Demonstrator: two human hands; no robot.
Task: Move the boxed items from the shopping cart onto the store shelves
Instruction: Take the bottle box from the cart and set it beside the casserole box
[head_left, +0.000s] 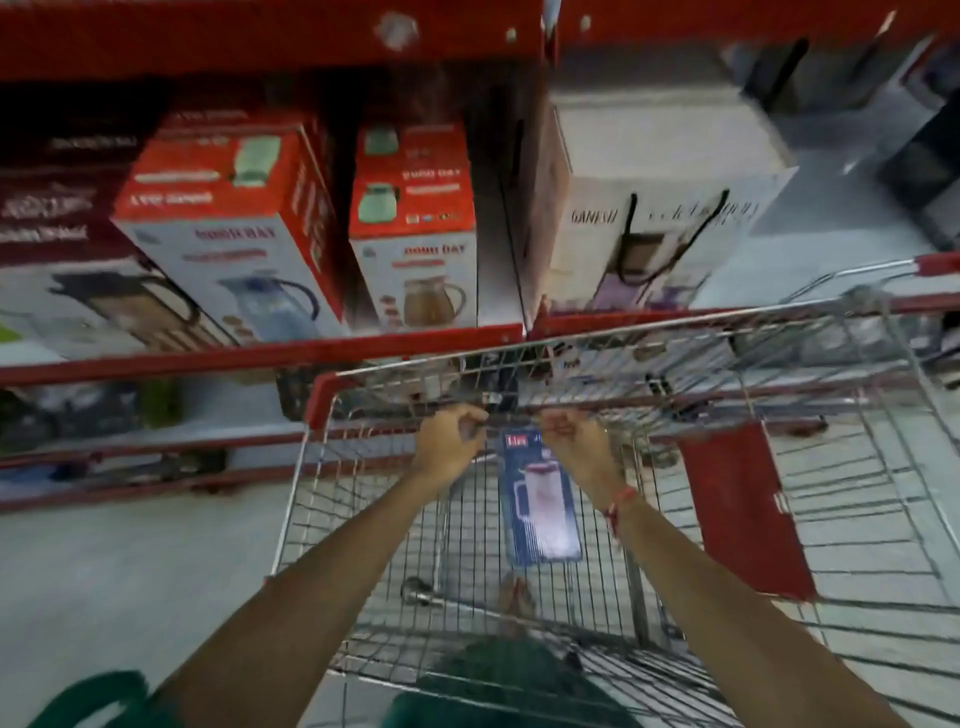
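A blue box (543, 512) with a jug pictured on it lies lengthwise on the wire floor of the shopping cart (644, 343). Both my arms reach down into the cart to the box's far end. My right hand (574, 441) is curled over the box's far right corner. My left hand (449, 441) is curled just left of the far left corner; blur hides whether it touches the box. The red store shelf (260, 353) stands right behind the cart and holds red-and-white jug boxes (234, 228).
A second red-and-white jug box (415, 228) and a large white box (660, 202) stand on the shelf. The cart's red child-seat flap (743, 509) hangs at the right. Lower red shelves run at the left, and grey floor lies on both sides.
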